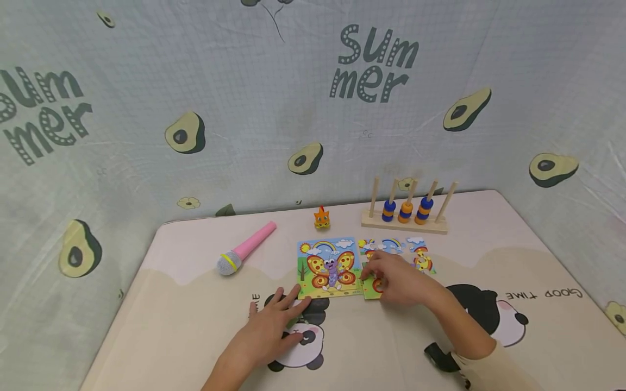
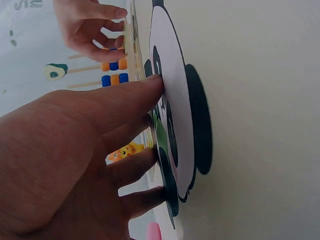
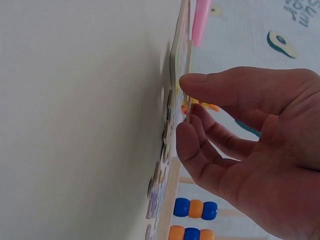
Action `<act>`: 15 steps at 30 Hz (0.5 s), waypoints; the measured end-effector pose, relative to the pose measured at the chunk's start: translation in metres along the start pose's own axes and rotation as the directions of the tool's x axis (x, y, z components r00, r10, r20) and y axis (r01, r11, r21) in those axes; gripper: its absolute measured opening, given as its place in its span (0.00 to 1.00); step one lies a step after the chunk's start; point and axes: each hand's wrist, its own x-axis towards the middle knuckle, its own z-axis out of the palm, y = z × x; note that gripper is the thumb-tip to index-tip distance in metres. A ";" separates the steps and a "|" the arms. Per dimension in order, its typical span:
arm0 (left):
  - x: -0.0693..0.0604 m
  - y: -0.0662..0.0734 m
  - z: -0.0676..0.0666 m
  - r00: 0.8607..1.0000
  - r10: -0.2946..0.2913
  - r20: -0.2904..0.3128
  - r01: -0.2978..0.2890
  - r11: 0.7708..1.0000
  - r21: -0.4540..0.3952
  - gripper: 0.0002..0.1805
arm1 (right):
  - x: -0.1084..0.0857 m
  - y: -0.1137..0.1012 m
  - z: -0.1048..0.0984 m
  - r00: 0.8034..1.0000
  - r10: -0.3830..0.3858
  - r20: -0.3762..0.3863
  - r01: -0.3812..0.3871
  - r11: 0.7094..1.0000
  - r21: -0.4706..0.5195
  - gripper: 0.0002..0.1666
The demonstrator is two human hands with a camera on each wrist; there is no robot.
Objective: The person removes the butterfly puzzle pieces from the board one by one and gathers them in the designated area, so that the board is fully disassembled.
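A square picture board (image 1: 327, 266) with a smiling butterfly lies on the table. My left hand (image 1: 266, 331) is spread on the cloth at its lower left, fingertips close to the board's near edge; in the left wrist view, the thumb (image 2: 135, 92) and fingers are fairly straight and hold nothing. Just right of the board, my right hand (image 1: 406, 279) pinches a thin puzzle piece (image 3: 188, 113), seen edge-on in the right wrist view, between thumb and fingertips. Several loose puzzle pieces (image 1: 423, 260) lie beside and beyond that hand, which partly hides them.
A pink toy microphone (image 1: 249, 247) lies left of the board. Behind the board stands a small orange toy figure (image 1: 321, 218). A wooden peg rack (image 1: 405, 224) with blue and orange beads is at the back right. The tablecloth (image 1: 181, 326) has panda prints.
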 end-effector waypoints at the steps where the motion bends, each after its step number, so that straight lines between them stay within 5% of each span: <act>1: 0.000 0.000 0.000 1.000 0.002 -0.001 -0.002 1.000 0.001 0.37 | -0.001 0.000 0.000 1.000 0.005 0.005 -0.005 1.000 -0.001 0.28; 15: -0.001 0.001 0.000 1.000 0.000 -0.009 0.000 1.000 -0.002 0.37 | -0.010 0.002 -0.003 0.998 0.032 0.056 -0.032 0.999 0.005 0.28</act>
